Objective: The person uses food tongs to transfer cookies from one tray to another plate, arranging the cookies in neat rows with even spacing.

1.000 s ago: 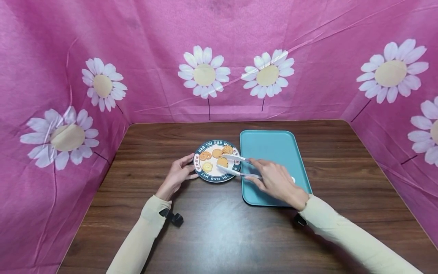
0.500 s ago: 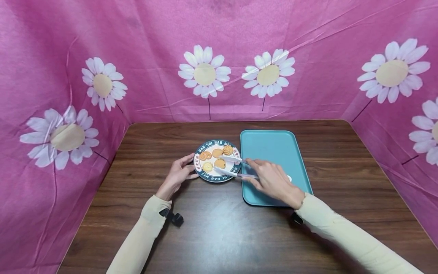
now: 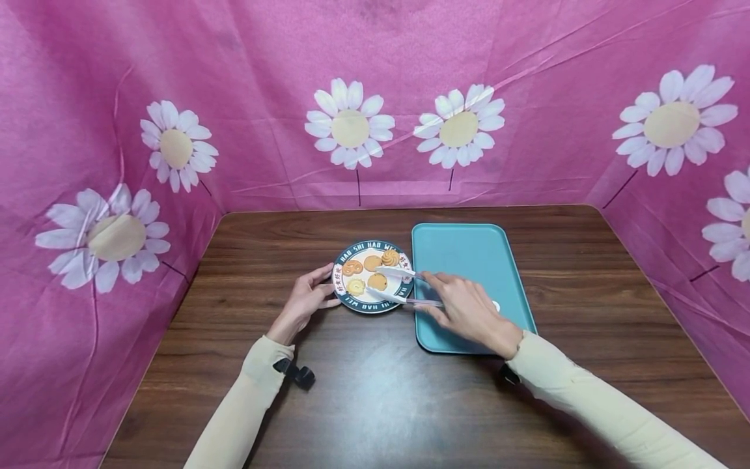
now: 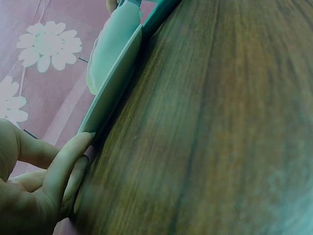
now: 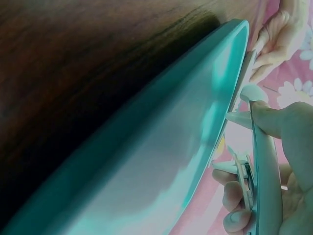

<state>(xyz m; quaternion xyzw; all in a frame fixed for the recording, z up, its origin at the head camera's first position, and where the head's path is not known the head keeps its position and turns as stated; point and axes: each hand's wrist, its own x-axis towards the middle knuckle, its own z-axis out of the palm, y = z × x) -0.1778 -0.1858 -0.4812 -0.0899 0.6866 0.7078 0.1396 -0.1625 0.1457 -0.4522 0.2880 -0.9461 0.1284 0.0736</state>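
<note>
My left hand (image 3: 303,301) holds the left edge of a round plate (image 3: 369,308), with the thumb at the rim in the left wrist view. The plate has a dark lettered border and a white middle. My right hand (image 3: 473,311) grips a pair of tongs (image 3: 391,298), whose white tips are spread over the plate. Between the tips lies a round cookie (image 3: 377,281). Around it are another round cookie (image 3: 372,262), a swirled cookie (image 3: 389,257), a pretzel-shaped cookie (image 3: 352,267) and a pale yellow ruffled cookie (image 3: 355,286).
A teal rectangular tray (image 3: 459,244) lies right beside the plate, partly under my right hand. Both stand on a dark wooden table (image 3: 351,391). A pink cloth (image 3: 258,78) with daisies hangs behind the table and along both sides.
My right hand and the tongs have shifted slightly left, and the round cookie between the tips has slid a little left. My left hand has stayed at the plate.
</note>
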